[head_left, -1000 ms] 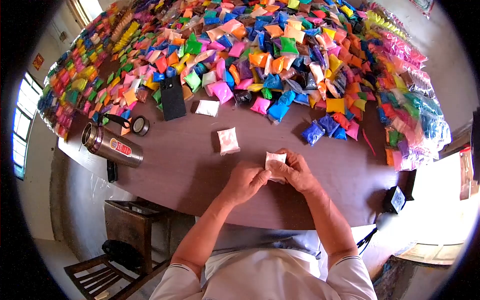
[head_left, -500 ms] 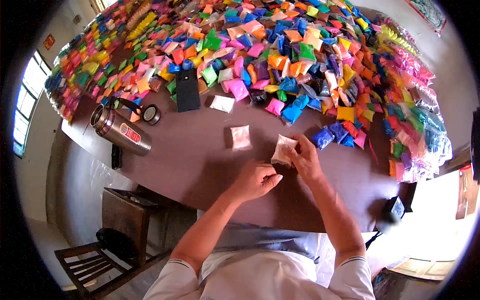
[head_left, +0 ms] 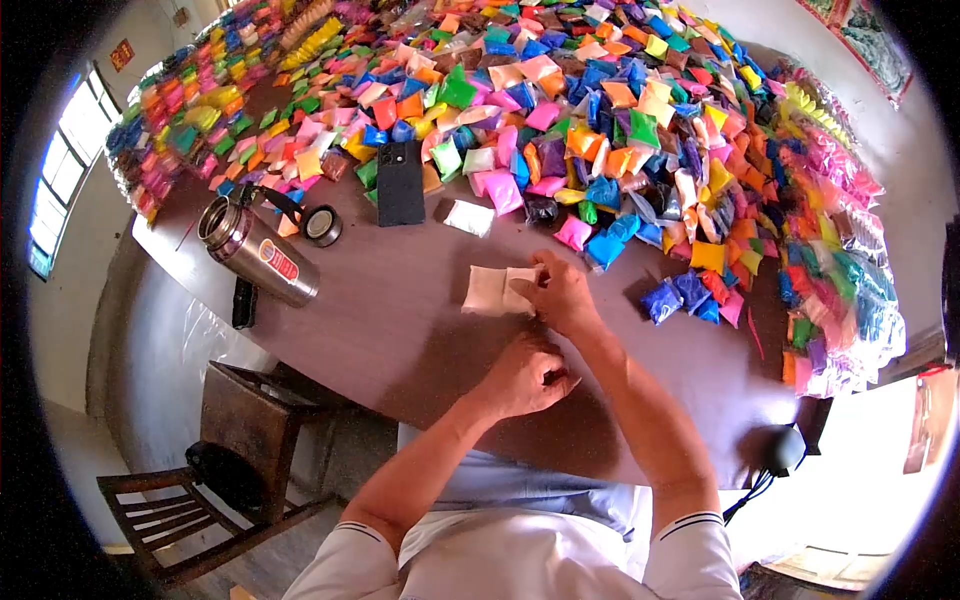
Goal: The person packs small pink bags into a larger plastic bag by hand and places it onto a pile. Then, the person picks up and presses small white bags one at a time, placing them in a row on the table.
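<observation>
My right hand (head_left: 562, 292) pinches a small pale pink packet (head_left: 517, 292) at its right side, with thumb and fingers over the edge. The packet lies against a second pale pink packet (head_left: 484, 289) on its left, and their edges meet or slightly overlap. Nearer to me, my left hand (head_left: 525, 378) hovers over the table with its fingers curled in, and nothing shows in it. A white packet (head_left: 468, 218) lies farther back, apart from both hands.
Heaps of small coloured packets (head_left: 560, 100) cover the far side of the brown table (head_left: 400, 310). A black phone (head_left: 400, 185), an uncapped steel flask (head_left: 262, 255) and its lid (head_left: 321, 226) stand left. Blue packets (head_left: 662, 300) lie to the right. A wooden chair (head_left: 190, 520) is below left.
My right hand has carried its pale pink packet left until it meets the other one. My left hand has drawn slightly lower and curled further. The camera view has shifted a little.
</observation>
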Demonstrator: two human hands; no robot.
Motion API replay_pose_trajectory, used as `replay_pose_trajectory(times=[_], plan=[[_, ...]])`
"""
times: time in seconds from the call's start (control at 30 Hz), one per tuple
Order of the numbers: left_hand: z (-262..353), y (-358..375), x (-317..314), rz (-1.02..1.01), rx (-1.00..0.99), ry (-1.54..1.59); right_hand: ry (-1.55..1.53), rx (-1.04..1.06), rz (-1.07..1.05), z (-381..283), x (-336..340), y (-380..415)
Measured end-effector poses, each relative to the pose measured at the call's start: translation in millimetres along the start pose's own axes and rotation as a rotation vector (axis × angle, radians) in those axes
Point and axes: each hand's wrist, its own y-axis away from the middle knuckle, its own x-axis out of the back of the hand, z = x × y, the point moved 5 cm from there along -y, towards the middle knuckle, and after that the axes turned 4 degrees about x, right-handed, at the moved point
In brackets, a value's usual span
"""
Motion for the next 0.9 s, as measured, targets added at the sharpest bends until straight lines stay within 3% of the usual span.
replay_pose_trajectory(times=[0.07, 0.13, 0.27, 0.33, 0.47, 0.63, 0.7, 0.83, 0.9], plan=[[-0.4, 0.3, 0.5, -0.030, 0.000, -0.016, -0.002, 0.001, -0.025, -0.1, -0.4, 0.3], [-1.4, 1.0, 1.4, -0.056, 0.003, -0.034, 0.420, 0.304, 0.150, -23.8, 8.3, 11.0], [-8.5, 2.4, -4.0, -0.121, 0.038, -0.120, 0.426, 0.253, 0.098, -50.2, 22.2, 21.2], [-8.8, 2.5, -7.0, -0.171, 0.072, -0.137, 0.337, 0.413, -0.013, -44.4, 6.1, 20.9], [-6.3, 2.8, -4.6, -0.161, 0.071, -0.082, 0.338, 0.410, -0.058, -40.2, -21.9, 10.7], [-6.0, 1.5, -9.8, -0.112, 0.094, 0.032, 0.362, 0.256, -0.094, -29.2, -48.6, -17.7], [-15.8, 11.4, -13.5, -0.141, 0.141, 0.139, 0.289, 0.285, -0.093, -23.0, -61.6, -29.1], [-7.4, 4.8, -11.8, -0.165, 0.130, 0.106, 0.486, 0.346, -0.052, -31.5, -87.5, -39.6], [11.1, -1.5, 2.7, 0.020, 0.107, 0.186, 0.346, 0.362, -0.061, -35.9, -67.3, -33.7]])
